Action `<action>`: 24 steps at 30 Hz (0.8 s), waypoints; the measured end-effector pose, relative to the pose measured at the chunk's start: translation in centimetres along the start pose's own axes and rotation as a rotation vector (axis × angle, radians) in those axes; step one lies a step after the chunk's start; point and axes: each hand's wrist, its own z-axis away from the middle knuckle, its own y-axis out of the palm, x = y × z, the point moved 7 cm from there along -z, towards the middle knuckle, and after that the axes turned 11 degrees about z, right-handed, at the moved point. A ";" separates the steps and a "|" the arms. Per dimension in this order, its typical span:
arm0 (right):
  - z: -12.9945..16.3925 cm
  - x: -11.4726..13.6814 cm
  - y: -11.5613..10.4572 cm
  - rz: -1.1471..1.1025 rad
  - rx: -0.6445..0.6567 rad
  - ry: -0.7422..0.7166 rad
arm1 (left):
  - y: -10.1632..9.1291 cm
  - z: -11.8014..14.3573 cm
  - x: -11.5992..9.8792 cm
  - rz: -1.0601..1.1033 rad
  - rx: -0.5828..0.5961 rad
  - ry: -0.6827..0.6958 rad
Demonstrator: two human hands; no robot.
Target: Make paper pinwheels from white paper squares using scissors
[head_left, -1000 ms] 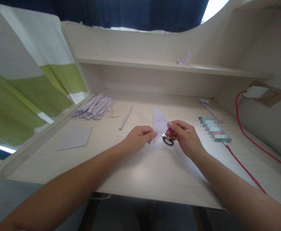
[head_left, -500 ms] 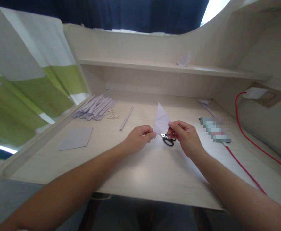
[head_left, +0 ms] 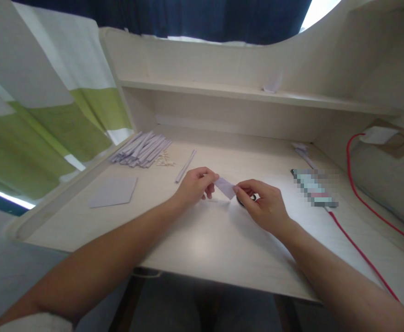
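My left hand (head_left: 195, 185) and my right hand (head_left: 262, 206) both pinch a small pale lilac paper piece (head_left: 224, 187) just above the wooden desk (head_left: 202, 240), one hand at each end. The paper now lies nearly flat and looks like a short folded strip. Black-handled scissors (head_left: 252, 198) lie on the desk right behind my right hand, mostly hidden by its fingers.
A pile of folded paper strips (head_left: 142, 149) lies at the back left, a single strip (head_left: 185, 166) beside it, and a flat grey-lilac sheet (head_left: 114, 192) at the left. A blurred-out object (head_left: 314, 187) and a red cable (head_left: 357, 249) lie at the right. A shelf (head_left: 257, 96) runs above.
The paper stood up as a tall triangle between my fingers; now it is lowered and folded down into a short flat piece. Both hands shifted slightly, and the camera moved a little.
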 end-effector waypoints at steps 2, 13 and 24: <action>0.0 0.0 0.0 -0.006 -0.001 -0.001 | 0.1 0.0 -0.1 -0.047 -0.005 -0.013; 0.1 0.8 -0.3 0.013 0.003 -0.103 | 0.9 0.2 0.7 -0.324 0.161 0.127; -0.9 -3.7 0.9 -0.256 0.068 0.310 | 0.4 0.2 -0.3 -0.134 0.048 0.125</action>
